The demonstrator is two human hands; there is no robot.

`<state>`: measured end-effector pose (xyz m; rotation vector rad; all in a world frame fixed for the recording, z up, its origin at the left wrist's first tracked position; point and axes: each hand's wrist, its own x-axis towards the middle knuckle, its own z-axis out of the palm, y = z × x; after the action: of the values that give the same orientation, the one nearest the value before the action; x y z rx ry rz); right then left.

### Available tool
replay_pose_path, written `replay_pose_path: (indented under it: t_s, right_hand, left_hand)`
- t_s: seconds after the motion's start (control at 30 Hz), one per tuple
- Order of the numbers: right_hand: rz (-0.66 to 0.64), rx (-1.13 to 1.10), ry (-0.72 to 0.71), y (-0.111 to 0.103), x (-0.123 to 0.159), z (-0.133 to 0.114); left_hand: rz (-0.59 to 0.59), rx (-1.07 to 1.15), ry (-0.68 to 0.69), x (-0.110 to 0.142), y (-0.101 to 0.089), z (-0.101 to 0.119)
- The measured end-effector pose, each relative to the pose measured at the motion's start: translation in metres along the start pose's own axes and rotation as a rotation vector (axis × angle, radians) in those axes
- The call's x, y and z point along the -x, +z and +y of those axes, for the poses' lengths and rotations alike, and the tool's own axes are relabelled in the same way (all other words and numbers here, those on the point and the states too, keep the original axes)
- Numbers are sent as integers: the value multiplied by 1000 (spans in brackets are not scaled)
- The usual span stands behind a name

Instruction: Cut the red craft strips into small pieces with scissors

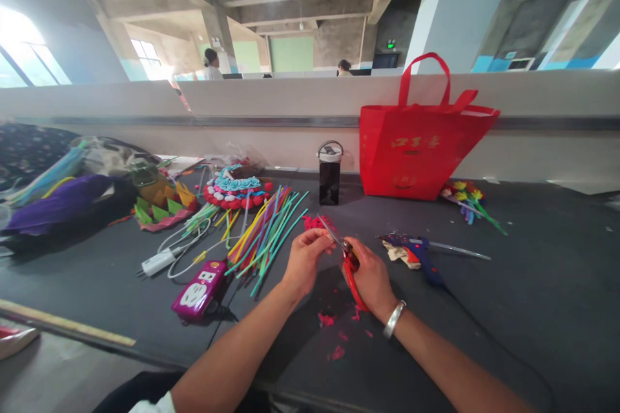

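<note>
Red-handled scissors (352,277) are gripped in my right hand (371,274), which wears a silver bracelet (394,319) at the wrist. Their blades point up and to the left, reaching the fingertips of my left hand (307,258). Thumb and forefinger of that hand are pinched together; what lies between them is too small to make out. Just beyond my fingers sits a small pile of red pieces (317,222). Scraps of pink-red material (327,319) lie scattered on the dark table below my hands.
Left of my hands lie colourful pipe cleaners (271,232), a purple power strip (199,290) and a white plug (159,262). A blue glue gun (421,255) with its cord lies right. Behind stand a black bottle (330,177) and a red bag (421,151) against a low partition.
</note>
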<state>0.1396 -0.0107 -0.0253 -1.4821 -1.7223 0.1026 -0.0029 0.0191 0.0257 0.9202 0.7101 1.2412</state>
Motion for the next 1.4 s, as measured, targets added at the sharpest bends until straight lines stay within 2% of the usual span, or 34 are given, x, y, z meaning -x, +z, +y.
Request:
replay_pose_path:
  t_s: [0.33, 0.5, 0.67, 0.93, 1.17, 1.4]
  right_hand:
    - [-7, -133, 19, -2, -1, -4]
    - [52, -197, 110, -6, -4, 0]
    - [153, -346, 132, -15, -12, 2]
    - [97, -605, 44, -20, -10, -5]
    - [41, -504, 8, -27, -13, -12]
    - [30, -538, 6, -25, -10, -12]
  left_hand:
    - [-17, 13, 3, 1, 1, -6]
    - [-44, 46, -14, 0, 1, -4]
    - [-166, 81, -127, -3, -2, -6]
    - [-311, 44, -343, -1, -3, -9]
    - [-342, 65, -476, -3, -7, -11]
    - [-356, 94, -595, -5, -8, -9]
